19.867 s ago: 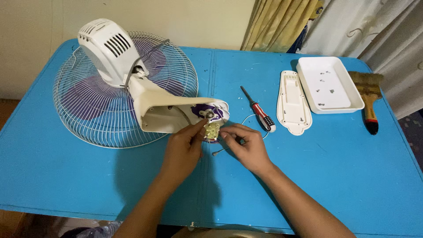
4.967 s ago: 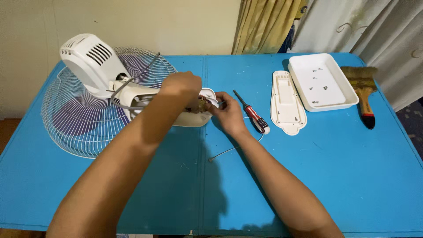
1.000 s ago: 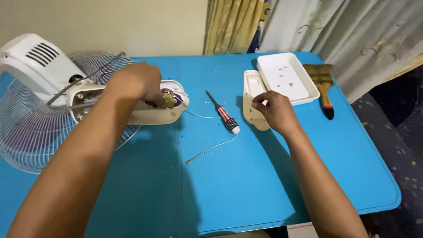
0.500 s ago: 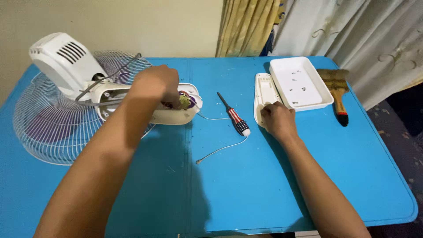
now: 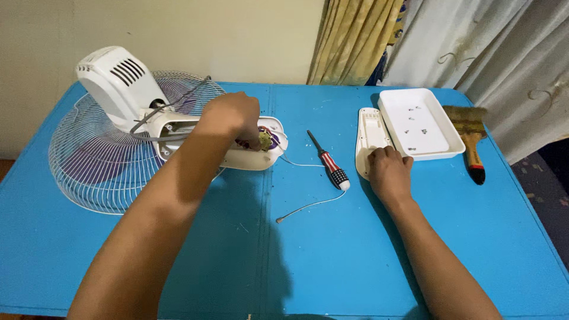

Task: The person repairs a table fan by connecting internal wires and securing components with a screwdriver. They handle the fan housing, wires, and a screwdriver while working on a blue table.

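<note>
So there's a white plastic fan [image 5: 136, 112] lying on a bright blue table [image 5: 284, 261], and it's mostly in pieces. The round wire guard [image 5: 101, 160] is flat on the tabletop at the left, thin white ribs fanning out in circles with purple blades showing through, and the boxy motor housing [image 5: 118, 83] with its slotted vents sticks up over it. The open neck housing [image 5: 237, 145] is a smooth, cream-white hollow shell with rounded ends, and its long axis runs roughly left to right, open end pointing right toward the screwdriver [image 5: 329, 163]. The left hand [image 5: 231, 115] is curled over that open end, fingertips pinched down on a small yellowish part in the wiring inside. A thin white wire [image 5: 311, 204] trails out of the shell and snakes across the table. The screwdriver has a dark shaft and a red, black and white ribbed grip, lying diagonally, tip pointing up-left. The right hand [image 5: 388, 172] is resting knuckles-up with its fingers bent onto the near end of the long white cover plate [image 5: 370, 127], which is narrow with rounded ends and runs front to back. Touching it on the right is a shallow rectangular white tray [image 5: 450, 148] with a few tiny screws in it, and beyond that a bristly wooden-handled paintbrush [image 5: 471, 139] with a red and black handle tip.
</note>
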